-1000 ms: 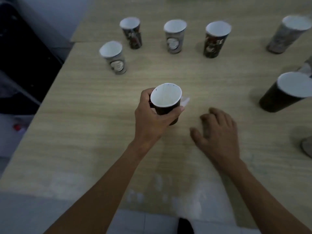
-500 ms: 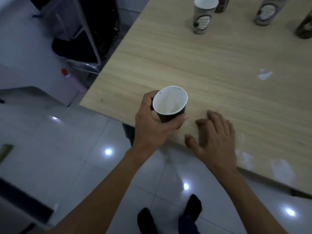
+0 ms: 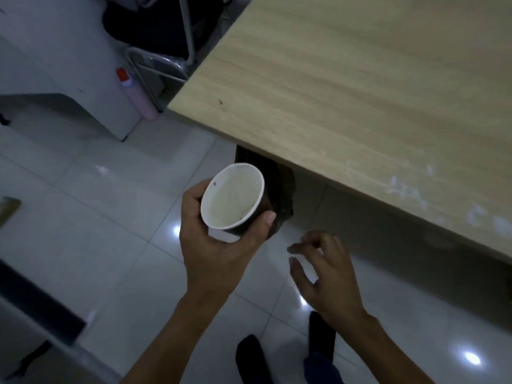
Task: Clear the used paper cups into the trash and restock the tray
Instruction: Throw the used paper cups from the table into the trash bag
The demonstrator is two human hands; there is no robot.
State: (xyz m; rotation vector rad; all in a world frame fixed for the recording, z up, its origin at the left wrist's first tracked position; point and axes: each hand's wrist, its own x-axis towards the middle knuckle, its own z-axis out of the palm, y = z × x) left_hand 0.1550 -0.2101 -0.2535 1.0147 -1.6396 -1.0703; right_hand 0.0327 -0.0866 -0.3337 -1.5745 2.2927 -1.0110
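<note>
Ok, status. Left hand (image 3: 219, 250) grips a paper cup (image 3: 232, 200), thumb on the cup's right wall, the other fingers curled round the left wall, palm underneath. Cup is dark outside and white inside, tipped so the mouth faces the camera. Faint tan staining shows inside, plus a small dark speck near the rim. A white patch (image 3: 221, 235) sits between cup bottom and palm; can't tell what it is.

Cup position: in the air over the tiled floor (image 3: 97, 217), off the wooden table (image 3: 360, 92), just in front of its near edge and close to the left corner. A dark shape (image 3: 282, 187) sits under the table edge right behind the cup; can't identify it.

Right hand (image 3: 329, 275) is to the right of the cup and apart from it. Its fingers are spread and loosely bent, thumb out, holding nothing and touching nothing. Slightly blurred. It hangs over the floor near the table edge.

Table top is light wood grain, with whitish smears (image 3: 415, 195) along the near edge on the right.

Rest:
- floor tiles are glossy, with bright light reflections
- person's feet (image 3: 249, 356) in dark socks at the bottom
- pink bottle (image 3: 135, 95) with a red cap stands on the floor left of the table corner, against a white cabinet (image 3: 55, 51)
- metal tube frame (image 3: 149, 67) just beside the bottle
</note>
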